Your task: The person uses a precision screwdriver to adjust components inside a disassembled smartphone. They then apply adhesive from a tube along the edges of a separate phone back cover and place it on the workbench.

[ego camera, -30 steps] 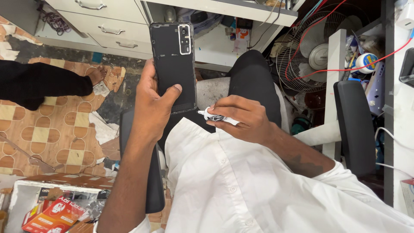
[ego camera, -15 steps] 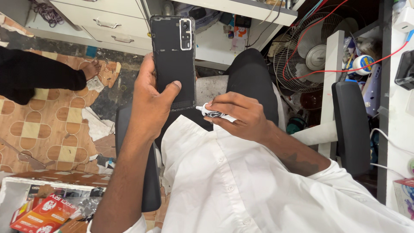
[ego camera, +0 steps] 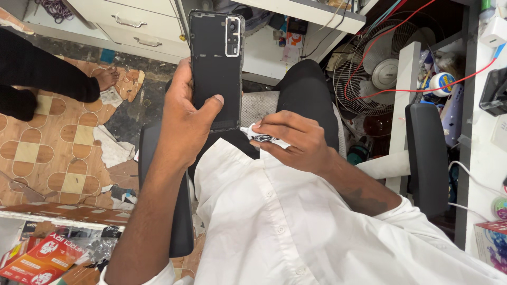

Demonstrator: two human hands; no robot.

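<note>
The left hand (ego camera: 185, 124) grips a black phone (ego camera: 215, 68) upright, back facing up, thumb pressed across its lower part. Just right of it, the right hand (ego camera: 293, 140) pinches a small crumpled white tube (ego camera: 264, 137) near the phone's bottom edge. The back looks bare, its cover apparently off and nothing yet applied.

Black phone (ego camera: 215, 68), white shirt (ego camera: 296, 227), brown-and-cream patterned floor tiles (ego camera: 47, 158), red wire (ego camera: 422, 89), white drawers (ego camera: 132, 21)
</note>
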